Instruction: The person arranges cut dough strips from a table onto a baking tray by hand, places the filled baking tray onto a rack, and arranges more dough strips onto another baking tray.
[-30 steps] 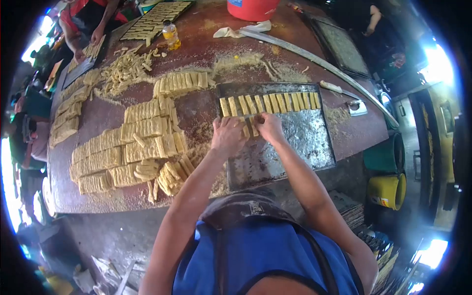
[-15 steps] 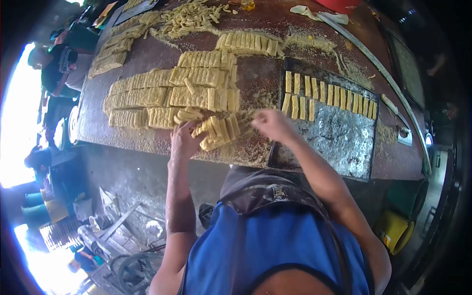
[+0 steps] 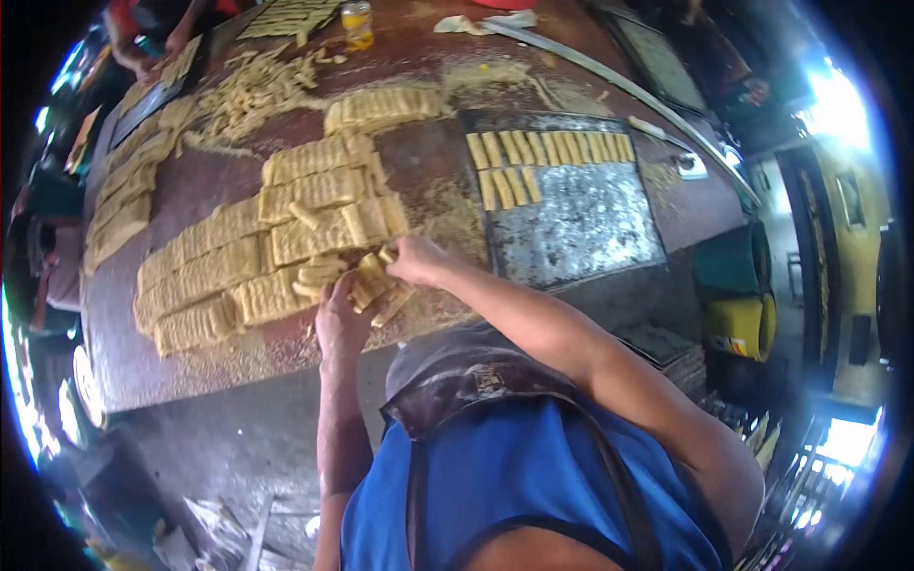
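Observation:
Between my two hands lies a small loose bunch of pale yellow dough sticks [image 3: 369, 284], near the front edge of the table. My left hand [image 3: 343, 319] grips the bunch from its left side, fingers curled against the sticks. Over the right end, my right hand [image 3: 416, 260] has its fingers pinched on a dough stick [image 3: 387, 255], partly hidden by the fingers. Stacked rows of dough sticks [image 3: 314, 233] spread behind and to the left. On the right, a dark metal baking tray [image 3: 581, 233] carries one long row of sticks and a short second row.
A long metal bar [image 3: 609, 81] crosses the table's right side. At the back left are a heap of loose dough pieces [image 3: 252, 95], a jar [image 3: 357, 26] and another person's hands [image 3: 157, 62]. A yellow bucket [image 3: 743, 325] stands right of the table.
My right hand has moved left from beside the tray to the bunch of dough sticks. Fewer sticks stand in that bunch, and the view has turned to the right.

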Available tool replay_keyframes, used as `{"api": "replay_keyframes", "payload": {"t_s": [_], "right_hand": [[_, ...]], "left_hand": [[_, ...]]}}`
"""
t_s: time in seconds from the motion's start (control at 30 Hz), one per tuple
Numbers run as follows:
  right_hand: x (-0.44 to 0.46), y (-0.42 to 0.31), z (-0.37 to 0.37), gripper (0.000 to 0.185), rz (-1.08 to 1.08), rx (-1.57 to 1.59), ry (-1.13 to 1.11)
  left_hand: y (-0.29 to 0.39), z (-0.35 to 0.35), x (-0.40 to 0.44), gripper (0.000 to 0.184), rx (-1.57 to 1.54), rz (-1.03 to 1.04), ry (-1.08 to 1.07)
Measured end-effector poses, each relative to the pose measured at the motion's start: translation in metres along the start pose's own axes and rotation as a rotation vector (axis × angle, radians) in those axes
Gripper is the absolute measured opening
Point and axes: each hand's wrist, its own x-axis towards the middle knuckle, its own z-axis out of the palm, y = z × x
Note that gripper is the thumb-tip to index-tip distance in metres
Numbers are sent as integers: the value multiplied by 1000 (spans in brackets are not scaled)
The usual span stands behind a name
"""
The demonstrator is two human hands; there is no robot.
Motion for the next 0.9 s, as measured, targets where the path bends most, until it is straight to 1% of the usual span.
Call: {"api": "replay_keyframes", "payload": {"t_s": [0.03,0.07,0.13,0.17,0.2,0.27,0.3,0.33,0.37,0.4,0.43,0.47,0.5,0.53,0.57,0.6,0.67,0.7,0.73,0.77,0.83,0.87,0.9], "right_hand": [[2,0,-4,27,-14,65,-34],[1,1,-5,27,-10,62,-20],[-4,1,-1,28,-200,-93,106],[-6,4,-2,30,-187,-29,85],[-6,9,-5,30,-189,-23,84],[-2,19,-19,30,-112,177,-16],[6,36,-27,30,-40,351,-132],[-17,34,-54,34,-77,462,-107],[-33,42,-80,42,-130,478,-59],[-54,48,-108,46,-136,511,28],[-41,83,-123,46,-145,629,51],[-44,103,-150,37,-139,443,199],[-48,125,-173,32,-88,401,266],[-36,160,-188,29,-127,289,387],[-17,195,-200,31,-143,241,440],[-19,198,-208,31,-154,254,433],[-30,195,-221,35,-66,-6,493],[-18,210,-214,37,-180,17,595],[-18,209,-217,35,-148,-19,567],[-17,213,-214,34,-177,-14,592],[-19,218,-218,33,-214,0,613],[-22,218,-226,32,-142,55,568],[-23,217,-233,31,-71,108,525]], "left_hand": [[4,-1,1,69,-21,-43,-21],[5,1,1,69,-30,-30,-20],[2,2,1,69,23,-22,1],[1,1,2,72,-5,-45,-47],[3,-1,2,72,1,-45,-49],[13,-5,4,75,176,-55,-8],[27,-13,6,78,55,-147,6],[17,-5,11,70,34,-113,113],[16,-2,16,62,-17,-89,193],[21,4,21,55,-68,-68,276],[31,9,24,55,-64,-77,285],[45,13,28,49,-104,-19,282],[61,20,32,42,-143,38,280],[79,33,37,42,-137,29,293],[97,48,43,42,-119,40,238],[116,64,49,41,-96,55,180],[151,101,63,41,-189,151,121],[172,112,68,40,-117,152,74],[192,122,72,39,-48,150,28],[211,130,75,39,-52,128,-16],[236,151,75,40,51,199,28],[250,158,74,41,123,218,40],[258,169,78,41,131,221,45]]}}
